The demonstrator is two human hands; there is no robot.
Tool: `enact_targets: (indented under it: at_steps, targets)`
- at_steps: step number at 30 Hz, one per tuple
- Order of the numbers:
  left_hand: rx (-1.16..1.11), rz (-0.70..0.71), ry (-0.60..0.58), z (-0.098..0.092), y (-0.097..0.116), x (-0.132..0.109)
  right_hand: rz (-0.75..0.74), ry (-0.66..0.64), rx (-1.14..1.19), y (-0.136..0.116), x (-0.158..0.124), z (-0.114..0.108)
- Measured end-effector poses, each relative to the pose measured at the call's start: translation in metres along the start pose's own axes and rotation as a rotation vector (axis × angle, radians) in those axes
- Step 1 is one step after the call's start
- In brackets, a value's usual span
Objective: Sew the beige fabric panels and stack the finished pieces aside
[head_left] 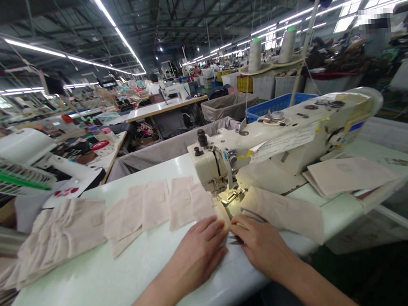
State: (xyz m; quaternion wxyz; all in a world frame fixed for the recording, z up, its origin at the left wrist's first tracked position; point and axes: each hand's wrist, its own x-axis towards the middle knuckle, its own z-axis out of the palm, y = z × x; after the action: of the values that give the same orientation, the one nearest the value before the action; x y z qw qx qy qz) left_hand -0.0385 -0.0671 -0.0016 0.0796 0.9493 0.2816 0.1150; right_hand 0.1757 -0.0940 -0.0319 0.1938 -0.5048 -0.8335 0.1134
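My left hand (pixel 206 242) lies with its fingers stretched flat on the edge of a small beige fabric piece (pixel 223 215), just in front of the sewing machine's presser foot (pixel 230 196). Opposite it, my right hand (pixel 262 242) pinches the same piece between thumb and fingers. Dark pointed metal blades (pixel 236 239), apparently thread snips, stick out from under my right palm. A larger folded beige fabric piece (pixel 286 212) lies right of the lit needle area, partly behind my right hand. The sewing machine (pixel 277 138) stands over the work.
Several beige pieces with small patches (pixel 155 204) overlap in a row leftward on the pale table (pixel 129 281), ending at a thicker stack (pixel 65 234). More folded beige panels (pixel 350 174) rest at right. Behind stand a grey cloth bin (pixel 228 106), blue crate (pixel 274 105) and thread cones (pixel 255 57).
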Motion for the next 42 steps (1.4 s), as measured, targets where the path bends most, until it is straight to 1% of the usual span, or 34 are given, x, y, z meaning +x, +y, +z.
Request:
enact_targets:
  at_steps: [11, 32, 36, 42]
  targets:
    - [0.032, 0.000, 0.024, -0.006, -0.016, 0.011, 0.067, -0.001, -0.101, -0.003, 0.011, -0.002]
    - [0.003, -0.049, 0.069, -0.009, -0.050, 0.030, 0.086, 0.004, -0.055, -0.006, -0.008, 0.000]
    - [0.023, -0.070, 0.101, -0.009, -0.054, 0.033, 0.079, 0.010, -0.046, -0.007, -0.009, 0.001]
    - [0.036, -0.105, 0.115, -0.009, -0.052, 0.034, 0.082, 0.043, -0.034, -0.003, -0.013, 0.010]
